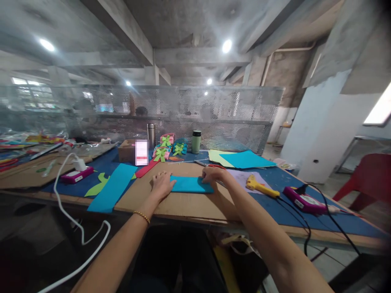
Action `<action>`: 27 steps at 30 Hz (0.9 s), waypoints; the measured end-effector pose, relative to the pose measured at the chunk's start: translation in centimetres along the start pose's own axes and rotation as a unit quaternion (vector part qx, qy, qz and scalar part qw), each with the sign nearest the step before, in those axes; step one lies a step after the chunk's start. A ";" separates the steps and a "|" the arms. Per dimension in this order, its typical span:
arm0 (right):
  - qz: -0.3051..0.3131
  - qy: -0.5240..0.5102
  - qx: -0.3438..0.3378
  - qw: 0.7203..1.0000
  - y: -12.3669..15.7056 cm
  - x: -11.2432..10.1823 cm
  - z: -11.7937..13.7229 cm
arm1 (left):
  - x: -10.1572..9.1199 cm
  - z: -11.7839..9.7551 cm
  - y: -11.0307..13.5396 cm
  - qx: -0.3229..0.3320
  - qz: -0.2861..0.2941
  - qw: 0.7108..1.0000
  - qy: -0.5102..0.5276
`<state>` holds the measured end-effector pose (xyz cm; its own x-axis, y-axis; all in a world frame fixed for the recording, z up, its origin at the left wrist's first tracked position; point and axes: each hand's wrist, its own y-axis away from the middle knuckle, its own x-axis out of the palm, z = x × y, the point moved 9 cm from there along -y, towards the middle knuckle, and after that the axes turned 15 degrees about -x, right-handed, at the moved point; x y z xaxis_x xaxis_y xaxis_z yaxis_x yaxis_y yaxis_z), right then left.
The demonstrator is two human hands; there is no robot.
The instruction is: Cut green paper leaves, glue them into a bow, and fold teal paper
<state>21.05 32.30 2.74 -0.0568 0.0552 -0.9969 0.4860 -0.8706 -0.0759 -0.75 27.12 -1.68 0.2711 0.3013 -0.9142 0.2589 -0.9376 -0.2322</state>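
Note:
A folded blue sheet (192, 185), of paper, felt or foam, lies on a brown cardboard (180, 206) in front of me. My left hand (162, 184) rests over its left end, fingers spread and thumb on the sheet. At the upper right corner my right hand (212, 174) has its fingers curled against the sheet, closed at the edge; the fingertips are partly hidden. Red-handled scissors (216, 166) lie just behind my right hand. Left of the cardboard, a long blue strip (113, 188) hangs slightly over the table's front edge.
A yellow glue gun (262, 189) and a purple power strip (305, 200) with black cables lie right. Blue and pale green sheets (249, 158) are behind. Further back stand a green tumbler (196, 142), wrapped bow pieces (161, 152) and a cardboard box (126, 151). A white cable (58, 191) trails left.

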 end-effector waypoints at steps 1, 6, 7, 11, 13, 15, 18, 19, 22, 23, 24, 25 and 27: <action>0.030 -0.015 -0.007 0.999 -0.2 0.5 0.0 | 0.0 0.1 0.0 -0.002 0.001 1.000 0.003; 0.083 -0.081 -0.027 0.993 0.1 2.7 0.1 | 0.1 0.3 -0.1 -0.009 -0.001 0.999 0.032; 0.073 -0.093 -0.027 0.993 0.3 2.8 0.0 | 0.1 0.4 -0.1 -0.009 -0.002 0.999 0.041; -0.007 -0.156 -0.052 0.986 1.0 2.1 0.1 | -0.1 0.5 -0.1 -0.018 -0.011 0.995 0.095; -0.066 -0.202 -0.083 0.974 1.3 1.0 0.5 | -0.4 0.9 -0.4 -0.031 -0.022 0.991 0.124; -0.128 -0.259 -0.117 0.950 1.7 -0.5 0.9 | -1.2 1.9 -0.8 -0.055 -0.044 0.973 0.219; -0.207 -0.349 -0.152 0.901 2.6 -2.4 1.6 | -2.3 4.1 -1.3 -0.091 -0.074 0.893 0.434; -0.223 -0.377 -0.159 0.885 2.9 -2.7 1.8 | -2.3 4.7 -1.4 -0.099 -0.074 0.865 0.487; -0.248 -0.447 -0.165 0.843 3.5 -3.3 2.2 | -2.1 5.2 -1.6 -0.107 -0.039 0.829 0.548; -0.253 -0.465 -0.163 0.833 3.6 -3.3 2.3 | -2.0 5.2 -1.6 -0.108 -0.023 0.818 0.565; -0.257 -0.480 -0.159 0.824 3.6 -3.3 2.3 | -1.9 5.1 -1.5 -0.108 -0.008 0.807 0.581; -0.260 -0.492 -0.155 0.816 3.7 -3.3 2.3 | -1.9 5.0 -1.4 -0.109 0.003 0.796 0.596; -0.268 -0.508 -0.144 0.805 3.6 -3.3 2.2 | -1.9 5.0 -1.2 -0.112 0.014 0.776 0.620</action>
<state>21.10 27.89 5.76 -0.9399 -0.1707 -0.2958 0.3274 -0.6968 -0.6382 -6.22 26.85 -1.32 0.9278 0.3469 0.1376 0.3535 -0.9350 -0.0267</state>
